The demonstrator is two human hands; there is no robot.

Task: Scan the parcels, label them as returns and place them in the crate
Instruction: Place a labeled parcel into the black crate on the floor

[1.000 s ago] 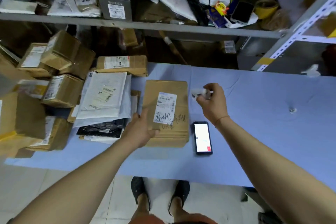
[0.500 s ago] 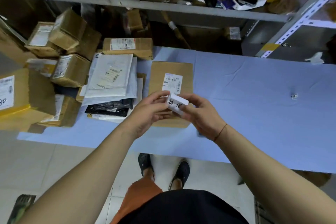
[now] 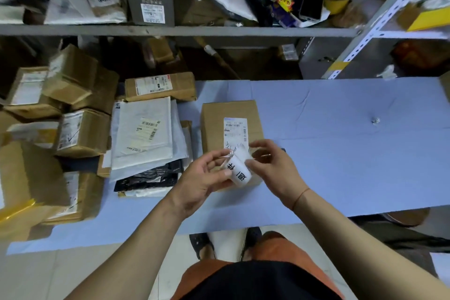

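Note:
A flat brown cardboard parcel (image 3: 219,119) with a white shipping label lies on the blue table (image 3: 341,148) in front of me. Just above its near end I hold a small white return label (image 3: 237,170) with black characters, curled between both hands. My left hand (image 3: 202,180) pinches its left side and my right hand (image 3: 272,168) pinches the upper right edge, where a backing strip lifts away. The hands hide the parcel's near end. No crate is in view.
A heap of brown boxes (image 3: 80,129), white mailers (image 3: 146,129) and a black bag (image 3: 151,178) fills the table's left side. A grey metal shelf (image 3: 170,30) with more parcels runs across the back. A small crumpled scrap (image 3: 376,120) lies at the right.
My left hand left the parcel and joined my right hand on the label, which both hands now hold over the parcel's near end. The phone beside the parcel is no longer visible.

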